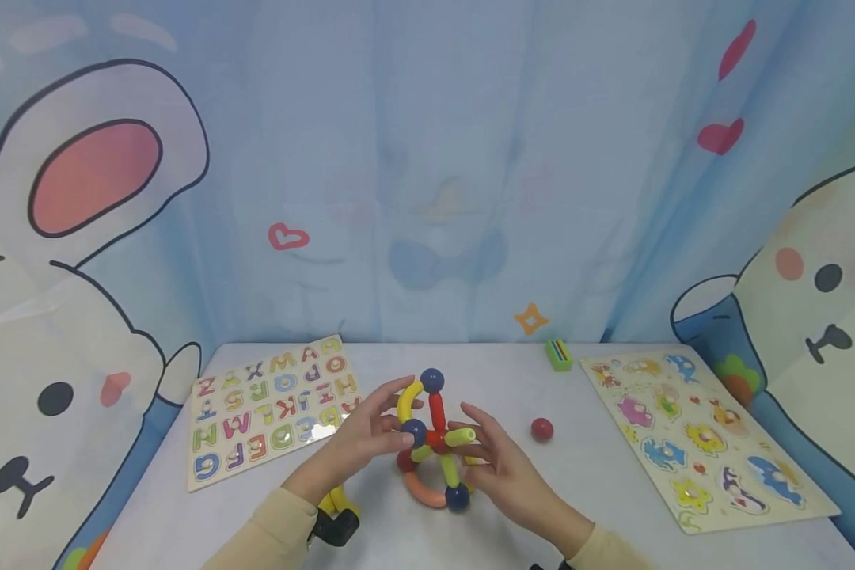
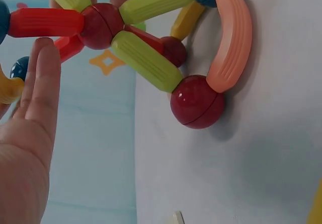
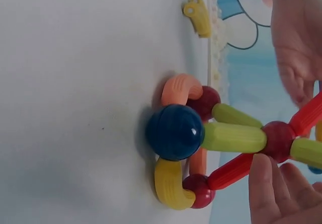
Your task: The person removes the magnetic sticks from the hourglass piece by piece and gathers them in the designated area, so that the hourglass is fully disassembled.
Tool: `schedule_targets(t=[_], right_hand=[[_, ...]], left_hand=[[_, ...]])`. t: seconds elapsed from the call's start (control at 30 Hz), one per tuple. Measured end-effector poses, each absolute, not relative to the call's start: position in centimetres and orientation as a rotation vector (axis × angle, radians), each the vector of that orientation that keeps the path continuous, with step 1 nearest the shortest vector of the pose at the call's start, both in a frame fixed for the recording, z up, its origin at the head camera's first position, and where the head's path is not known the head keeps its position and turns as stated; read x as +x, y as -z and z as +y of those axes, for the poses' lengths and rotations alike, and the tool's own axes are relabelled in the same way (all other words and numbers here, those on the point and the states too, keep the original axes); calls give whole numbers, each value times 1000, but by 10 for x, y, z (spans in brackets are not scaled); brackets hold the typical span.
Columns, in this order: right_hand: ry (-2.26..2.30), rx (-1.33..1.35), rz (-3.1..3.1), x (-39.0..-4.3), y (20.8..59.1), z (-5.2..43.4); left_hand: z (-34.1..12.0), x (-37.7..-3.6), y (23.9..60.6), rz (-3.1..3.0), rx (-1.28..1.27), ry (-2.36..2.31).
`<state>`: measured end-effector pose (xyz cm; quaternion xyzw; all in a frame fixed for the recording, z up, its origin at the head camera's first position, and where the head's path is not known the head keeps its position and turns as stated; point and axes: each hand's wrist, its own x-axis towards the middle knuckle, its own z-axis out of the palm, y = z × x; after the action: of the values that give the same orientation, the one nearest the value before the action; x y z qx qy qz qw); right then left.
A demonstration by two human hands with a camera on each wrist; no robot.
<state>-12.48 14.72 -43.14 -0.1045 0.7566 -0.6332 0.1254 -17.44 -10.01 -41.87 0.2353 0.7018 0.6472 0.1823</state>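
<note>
My two hands cup a rod-and-ball toy structure standing mid-desk, between an alphabet puzzle and an animal puzzle. My left hand rests straight, relaxed fingers against its side; my right hand touches a red rod with loose fingers, gripping nothing. I seem to be steadying the build. A spare red ball lies near my right hand; adding it would need a careful reach.

Two puzzle boards, one loose red ball, one green block
</note>
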Motion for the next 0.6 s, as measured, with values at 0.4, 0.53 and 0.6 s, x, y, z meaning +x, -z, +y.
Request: schedule_targets(t=[0.4,0.53,0.6], right_hand=[[1973,-208,2037,-117,428,140],[2001,-194,1994,-118,430,142],[2008,-192,1981,-120,431,143]], left_hand=[[-100,-172,420,1974,634,-1738],[-98,-172,422,1950,640,-1764],[-98,-172,423,1939,651,-1778]])
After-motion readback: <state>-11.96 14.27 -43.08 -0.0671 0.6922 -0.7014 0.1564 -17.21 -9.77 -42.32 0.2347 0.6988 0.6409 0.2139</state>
